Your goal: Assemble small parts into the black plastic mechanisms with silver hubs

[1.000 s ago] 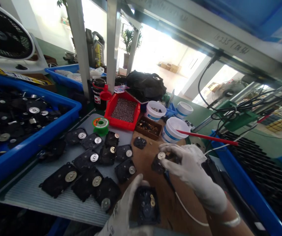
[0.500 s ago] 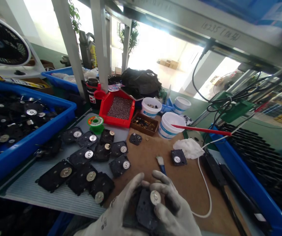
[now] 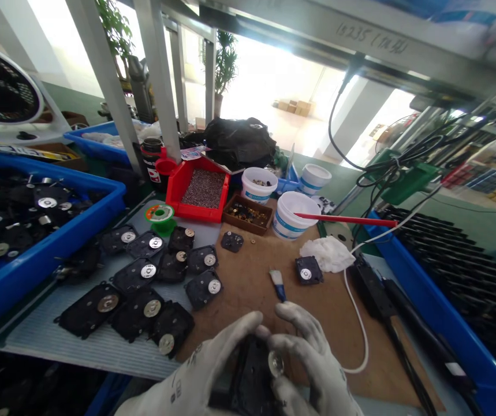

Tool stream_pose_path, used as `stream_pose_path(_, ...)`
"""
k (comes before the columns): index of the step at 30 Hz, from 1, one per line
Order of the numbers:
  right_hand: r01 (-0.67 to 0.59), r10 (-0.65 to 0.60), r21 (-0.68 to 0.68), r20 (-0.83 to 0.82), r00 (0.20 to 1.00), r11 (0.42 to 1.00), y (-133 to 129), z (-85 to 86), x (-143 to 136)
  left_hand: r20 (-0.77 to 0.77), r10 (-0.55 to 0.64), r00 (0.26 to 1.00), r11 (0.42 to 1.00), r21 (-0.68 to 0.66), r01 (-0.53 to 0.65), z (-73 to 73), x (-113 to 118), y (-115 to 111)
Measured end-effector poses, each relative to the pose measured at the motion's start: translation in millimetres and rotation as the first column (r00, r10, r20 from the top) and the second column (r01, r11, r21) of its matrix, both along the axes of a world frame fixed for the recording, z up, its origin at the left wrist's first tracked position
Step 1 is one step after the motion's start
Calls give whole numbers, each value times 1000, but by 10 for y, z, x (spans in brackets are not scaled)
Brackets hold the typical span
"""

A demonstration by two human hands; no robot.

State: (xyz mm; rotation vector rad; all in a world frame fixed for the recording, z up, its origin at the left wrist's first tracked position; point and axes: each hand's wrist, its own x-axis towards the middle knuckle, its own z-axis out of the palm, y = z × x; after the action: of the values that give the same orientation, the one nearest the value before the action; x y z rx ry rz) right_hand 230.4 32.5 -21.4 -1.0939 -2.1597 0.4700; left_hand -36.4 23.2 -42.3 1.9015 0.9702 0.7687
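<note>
Both hands wear pale gloves and meet at the bottom centre around one black part [image 3: 251, 375] with a silver disc [image 3: 276, 364]. My left hand [image 3: 213, 364] grips its left side, thumb and finger along the top edge. On the right side my right hand [image 3: 312, 358] has its fingers closed near the disc. The part is tilted, and its lower end runs out of frame. Just above the hands lies a brush [image 3: 278, 284] with a blue handle. Several similar black parts [image 3: 135, 312] with discs lie to the left, and a single one [image 3: 309, 270] is at the right.
Blue bins [image 3: 48, 248] stand left and right. At the back are a red bin [image 3: 200, 190] of small pieces, a brown tray [image 3: 248, 214], white tubs [image 3: 293, 222] and a green spool [image 3: 160, 219]. A white cable [image 3: 362, 323] and black tools [image 3: 373, 289] lie right.
The held black part has turned, so its disc now shows at a steeper angle. Both hands still hold it. The whole view has shifted slightly.
</note>
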Motion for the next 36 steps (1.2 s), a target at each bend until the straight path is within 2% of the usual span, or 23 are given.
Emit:
stream_pose_path(5, -62, 58, 69, 63, 996, 996, 34, 32, 77, -14, 4, 1000, 1000, 2, -4, 139, -24, 10)
stream_pose_path(9, -94, 82, 111, 105, 991, 989, 51, 138, 65, 33, -39, 999, 999, -3, 39, 209, 14, 60)
stream_pose_path(14, -171, 126, 146, 277, 953, 974, 43, 221, 28, 29, -88, 996, 996, -9, 89, 160, 61, 79)
stream_pose_path(17, -186, 100, 263, 311, 945, 947, 45, 188, 5, 92, -104, 990, 991, -70, 111, 69, 61, 62)
stream_pose_path(20, -201, 93, 302, 337, 937, 932, 46, 208, -14, 120, -144, 982, 985, -84, 154, 28, 61, 67)
stream_pose_path(23, -222, 78, 302, 424, 902, 927, 25, 273, -40, 82, -127, 989, 990, -57, 132, 67, 76, 89)
stream_pose_path(25, -191, 7, 353, 460, 888, 916, -1, 298, -69, 84, -125, 989, 990, -54, 130, 111, 95, 98)
stream_pose_path(28, -174, -55, 394, 507, 860, 903, -37, 300, -102, 115, -139, 984, 982, -111, 152, 152, 127, 91)
stream_pose_path(30, -226, -11, 337, 578, 816, 914, -50, 289, -76, 124, -158, 980, 973, -151, 176, 148, 130, 78)
stream_pose_path(32, -227, 55, 253, 545, 837, 940, -64, 250, 13, 78, -157, 985, 975, -146, 167, 121, 106, 65)
stream_pose_path(34, -133, 88, 111, 341, 936, 985, -86, 164, 145, -15, -116, 993, 990, -87, 115, 83, 62, 59)
stream_pose_path(36, -25, 33, -151, 51, 998, 988, -114, 39, 260, -89, -75, 993, 997, -25, 73, 45, 20, 62)
